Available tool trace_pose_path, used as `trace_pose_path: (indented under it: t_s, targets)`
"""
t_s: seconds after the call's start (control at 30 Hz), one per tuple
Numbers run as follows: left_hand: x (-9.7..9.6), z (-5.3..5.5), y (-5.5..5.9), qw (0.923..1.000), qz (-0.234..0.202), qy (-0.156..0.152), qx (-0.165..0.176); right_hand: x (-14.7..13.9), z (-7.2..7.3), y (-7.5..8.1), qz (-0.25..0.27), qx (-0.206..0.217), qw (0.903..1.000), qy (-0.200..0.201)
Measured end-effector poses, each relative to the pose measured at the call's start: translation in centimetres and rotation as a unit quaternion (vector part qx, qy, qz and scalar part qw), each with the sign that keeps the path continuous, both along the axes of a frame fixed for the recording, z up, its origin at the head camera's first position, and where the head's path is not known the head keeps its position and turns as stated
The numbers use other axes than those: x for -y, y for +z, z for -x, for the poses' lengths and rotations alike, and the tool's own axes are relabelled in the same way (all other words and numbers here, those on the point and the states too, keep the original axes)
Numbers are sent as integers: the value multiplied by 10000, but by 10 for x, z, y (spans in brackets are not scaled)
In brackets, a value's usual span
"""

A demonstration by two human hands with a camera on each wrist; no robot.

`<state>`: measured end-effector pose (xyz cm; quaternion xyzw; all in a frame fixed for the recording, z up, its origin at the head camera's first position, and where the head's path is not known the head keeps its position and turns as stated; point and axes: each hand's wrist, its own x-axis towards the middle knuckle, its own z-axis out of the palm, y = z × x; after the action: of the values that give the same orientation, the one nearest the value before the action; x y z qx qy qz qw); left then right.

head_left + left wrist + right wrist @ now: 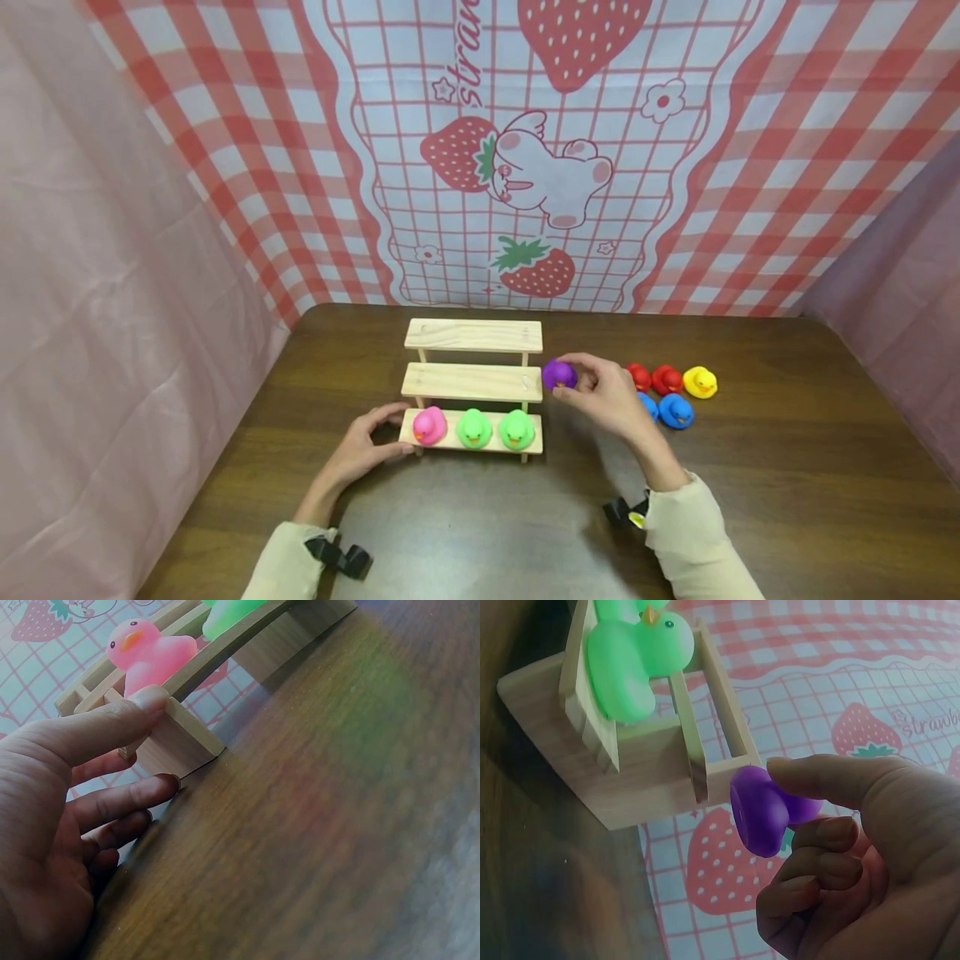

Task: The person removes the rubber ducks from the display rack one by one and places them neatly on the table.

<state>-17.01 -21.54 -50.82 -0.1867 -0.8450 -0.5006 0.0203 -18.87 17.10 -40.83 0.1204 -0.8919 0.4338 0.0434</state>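
Note:
A three-step wooden display stand (471, 382) stands on the table. On its lowest step sit a pink rubber duck (429, 426) and two green rubber ducks (474, 428). My left hand (365, 443) holds the left end of that lowest step, its thumb (148, 698) on the edge beside the pink duck. A purple rubber duck (559, 375) is pinched between the thumb and fingers of my right hand (603, 396), just off the right end of the middle step. The right wrist view shows this purple duck (761, 810) tilted, close beside the stand's side panel.
Right of my right hand, two red ducks (667, 380), a yellow duck (701, 382) and two blue ducks (677, 412) sit on the brown table (795, 450). One blue duck is partly hidden by the hand. A strawberry-print cloth (517, 192) hangs behind the table.

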Motion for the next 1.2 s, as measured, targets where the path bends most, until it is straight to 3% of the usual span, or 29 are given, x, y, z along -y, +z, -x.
trace_pose_path:
  t_s: [1.2]
  targets:
    - [0, 0, -1, 10000, 49, 22, 15, -64, -7, 0, -420, -95, 9988, -229]
